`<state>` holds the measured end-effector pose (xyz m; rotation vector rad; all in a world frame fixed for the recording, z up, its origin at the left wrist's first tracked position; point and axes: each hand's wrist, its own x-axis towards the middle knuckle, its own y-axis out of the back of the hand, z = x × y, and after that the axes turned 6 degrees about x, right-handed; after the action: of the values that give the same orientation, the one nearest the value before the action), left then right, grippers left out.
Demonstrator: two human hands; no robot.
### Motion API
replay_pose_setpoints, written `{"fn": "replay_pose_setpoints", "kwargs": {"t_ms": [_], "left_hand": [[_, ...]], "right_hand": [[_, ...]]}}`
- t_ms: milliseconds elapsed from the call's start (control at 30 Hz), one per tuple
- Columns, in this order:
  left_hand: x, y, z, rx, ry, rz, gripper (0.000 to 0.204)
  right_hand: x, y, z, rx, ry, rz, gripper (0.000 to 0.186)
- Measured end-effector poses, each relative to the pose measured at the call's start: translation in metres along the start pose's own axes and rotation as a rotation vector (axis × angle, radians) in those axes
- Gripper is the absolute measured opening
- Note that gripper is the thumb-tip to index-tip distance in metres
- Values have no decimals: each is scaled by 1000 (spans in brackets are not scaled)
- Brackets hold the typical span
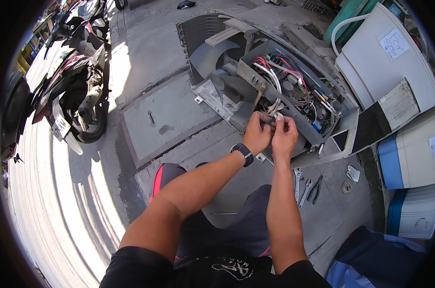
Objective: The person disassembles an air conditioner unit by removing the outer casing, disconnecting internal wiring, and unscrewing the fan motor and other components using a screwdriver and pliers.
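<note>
Pinching pale wires (pixel 275 106), right fingers (pixel 290 125) nearly closed, left fingers (pixel 258 118) curled — grip unclear

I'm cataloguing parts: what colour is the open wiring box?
The wiring box is grey, clearest in the head view.

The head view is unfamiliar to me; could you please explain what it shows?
There is no robot here: a person works bare-handed, and a wide camera worn on their head looks down, so edges bend near the rim. The left hand and right hand meet at pale wires beside an open metal unit with a fan; exactly what each pinches is too small to tell. On the ground lie wrenches, pliers and a small coil.
</note>
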<state>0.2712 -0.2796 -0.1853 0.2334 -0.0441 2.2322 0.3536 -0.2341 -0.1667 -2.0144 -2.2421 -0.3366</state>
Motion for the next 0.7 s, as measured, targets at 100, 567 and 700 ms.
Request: {"fn": "replay_pose_setpoints", "kwargs": {"t_ms": [100, 567, 700], "left_hand": [[17, 12, 6, -50, 88, 46, 24], [-17, 14, -5, 330, -78, 45, 36], [-31, -2, -20, 334, -103, 37, 25]], "right_hand": [[0, 5, -11, -20, -19, 20, 24], [-6, 1, 1, 61, -19, 57, 30], [-3, -4, -2, 192, -68, 46, 32]]}}
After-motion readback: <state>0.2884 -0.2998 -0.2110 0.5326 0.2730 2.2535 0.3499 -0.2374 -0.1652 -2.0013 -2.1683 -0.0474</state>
